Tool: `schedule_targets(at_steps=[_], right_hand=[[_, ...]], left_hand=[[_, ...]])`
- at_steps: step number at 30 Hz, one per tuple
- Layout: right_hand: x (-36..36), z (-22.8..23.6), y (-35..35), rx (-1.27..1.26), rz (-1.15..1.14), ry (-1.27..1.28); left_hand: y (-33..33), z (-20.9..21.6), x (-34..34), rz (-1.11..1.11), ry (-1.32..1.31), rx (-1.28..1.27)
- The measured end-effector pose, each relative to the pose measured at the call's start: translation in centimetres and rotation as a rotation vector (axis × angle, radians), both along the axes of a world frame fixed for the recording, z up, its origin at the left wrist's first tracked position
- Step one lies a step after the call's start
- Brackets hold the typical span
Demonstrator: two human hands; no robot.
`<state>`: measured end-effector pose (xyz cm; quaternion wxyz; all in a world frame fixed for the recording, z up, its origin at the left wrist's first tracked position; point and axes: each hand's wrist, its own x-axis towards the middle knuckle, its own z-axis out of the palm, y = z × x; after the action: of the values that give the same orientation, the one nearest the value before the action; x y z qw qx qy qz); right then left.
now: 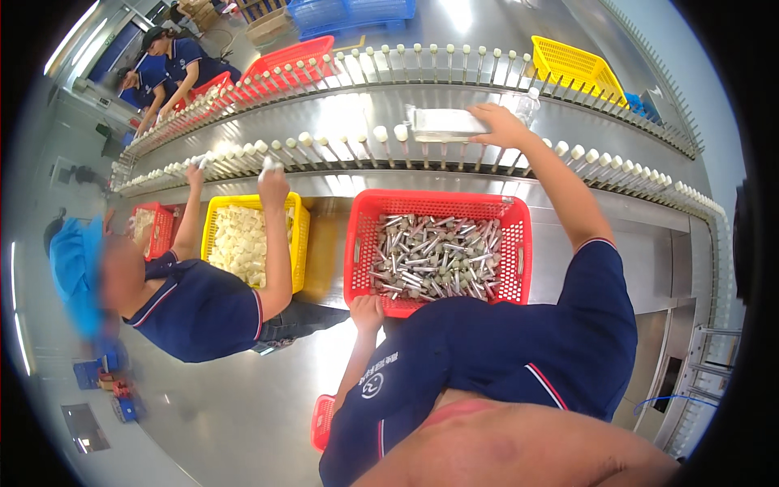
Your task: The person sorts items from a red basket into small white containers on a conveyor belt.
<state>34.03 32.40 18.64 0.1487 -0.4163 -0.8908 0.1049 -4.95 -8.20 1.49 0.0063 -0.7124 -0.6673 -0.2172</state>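
Observation:
My right hand [501, 127] reaches out over the far side of the row of pegs and grips the right end of a pale, flat rectangular block [445, 124], possibly wrapped in clear film. What the block is cannot be made out. Near my body, my left hand [367, 312] is closed on the near left corner of a red perforated basket [355, 243]. Inside that basket lies a heap of metal rods with greyish tips [434, 256]. Beside the right hand stands a clear plastic bottle [527, 104].
Two rows of upright pegs, many with white caps [381, 134], run along the steel bench. To my left, a co-worker [219, 304] handles caps beside a yellow basket of pale pieces [302, 243]. Another yellow basket [572, 65] and a red one [296, 58] stand farther back, near other workers.

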Motion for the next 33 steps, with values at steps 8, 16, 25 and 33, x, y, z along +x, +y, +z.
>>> schedule_targets(at_steps=[8, 16, 25, 33], right_hand=[[1.0, 3.1, -1.1, 0.131, -0.059, 0.158], [-1.5, 0.7, -1.4, 0.026, -0.041, -0.007], [0.6, 5.0, -0.1, 0.049, -0.091, 0.119], [-2.5, 1.4, 0.1, 0.028, -0.003, 0.131]], left_hand=[[0.6, 0.8, -0.4, -0.016, 0.039, 0.011], [0.3, -0.6, -0.2, -0.047, 0.025, 0.101], [0.3, -1.1, -0.9, -0.02, 0.028, 0.09], [0.1, -1.8, -0.5, -0.017, 0.016, 0.089]])
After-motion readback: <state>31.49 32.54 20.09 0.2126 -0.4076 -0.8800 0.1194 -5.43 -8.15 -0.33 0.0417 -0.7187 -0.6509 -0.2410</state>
